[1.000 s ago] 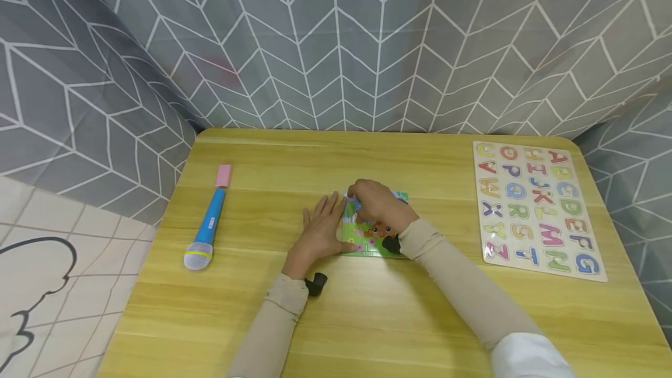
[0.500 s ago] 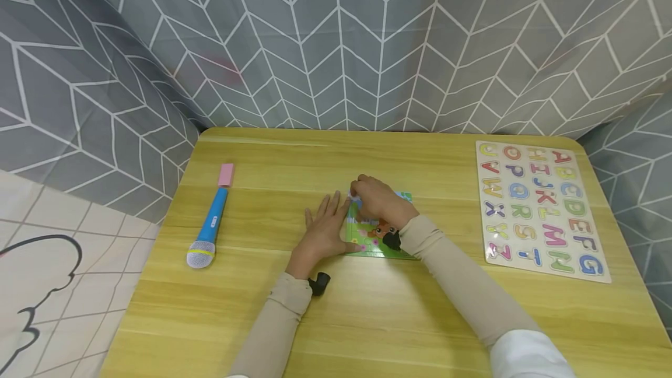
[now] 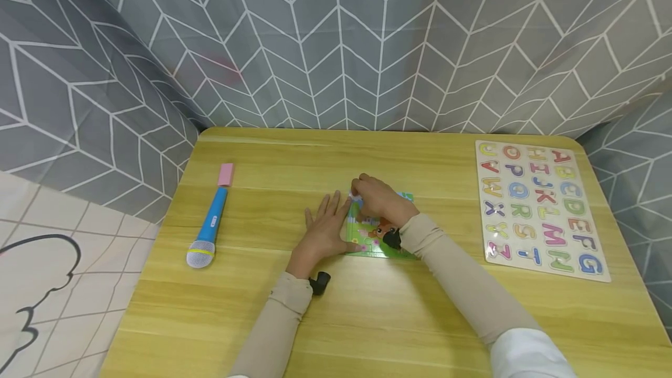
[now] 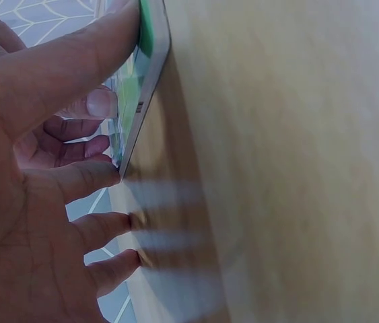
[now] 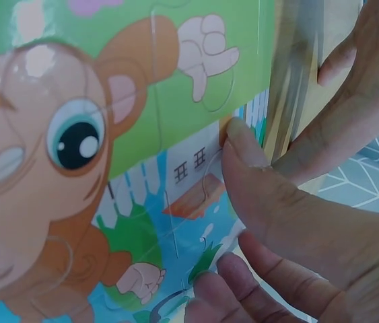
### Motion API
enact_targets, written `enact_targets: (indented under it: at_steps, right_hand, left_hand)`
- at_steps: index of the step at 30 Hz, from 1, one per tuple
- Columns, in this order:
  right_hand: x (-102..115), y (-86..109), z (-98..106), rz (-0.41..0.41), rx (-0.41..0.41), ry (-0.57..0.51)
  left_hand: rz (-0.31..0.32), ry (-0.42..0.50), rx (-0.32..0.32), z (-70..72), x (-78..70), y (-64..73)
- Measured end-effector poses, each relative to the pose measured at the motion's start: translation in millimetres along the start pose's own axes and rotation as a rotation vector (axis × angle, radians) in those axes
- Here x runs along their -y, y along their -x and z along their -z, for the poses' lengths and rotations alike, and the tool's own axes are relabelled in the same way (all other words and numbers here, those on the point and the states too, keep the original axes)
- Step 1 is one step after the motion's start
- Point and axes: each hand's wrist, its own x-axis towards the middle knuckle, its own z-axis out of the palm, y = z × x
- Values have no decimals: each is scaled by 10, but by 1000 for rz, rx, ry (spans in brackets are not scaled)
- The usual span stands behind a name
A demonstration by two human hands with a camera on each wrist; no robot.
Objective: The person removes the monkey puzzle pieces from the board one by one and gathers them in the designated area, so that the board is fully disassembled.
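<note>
A jigsaw puzzle (image 3: 387, 249) with a cartoon monkey on green grass lies in the middle of the table in the head view. My left hand (image 3: 322, 235) rests beside its left edge with fingers spread. The left thumb (image 4: 75, 67) lies over the near left corner, as the left wrist view shows. My right hand (image 3: 383, 200) reaches over the puzzle to its far left corner, fingers curled. In the right wrist view, the right thumb (image 5: 256, 165) presses near the printed house while the fingertips (image 5: 213, 289) bend round the corner, pinching a puzzle piece there. The right hand partly hides that piece.
At the left of the table (image 3: 262, 308) lie a blue toy microphone (image 3: 210, 223) and a pink block (image 3: 226, 174). A letter board (image 3: 543, 209) with coloured alphabet pieces lies at the right. A grey patterned curtain (image 3: 357, 45) hangs behind the table's far edge.
My right fingers have shifted slightly toward the puzzle's far left corner. My left hand stays at the left edge. The whole head view has moved a little.
</note>
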Motion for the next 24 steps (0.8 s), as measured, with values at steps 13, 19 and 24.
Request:
enact_targets:
  at_steps: [13, 19, 24]
  right_hand:
    - [3, -22, -1, -7, -2, -16]
    - [-7, -37, 6, -1, 4, -35]
    - [-9, -40, -13, -8, 3, -41]
  left_hand:
    - [5, 10, 5, -8, 11, 2]
    - [4, 19, 7, -15, 19, 2]
    - [6, 16, 9, -3, 11, 11]
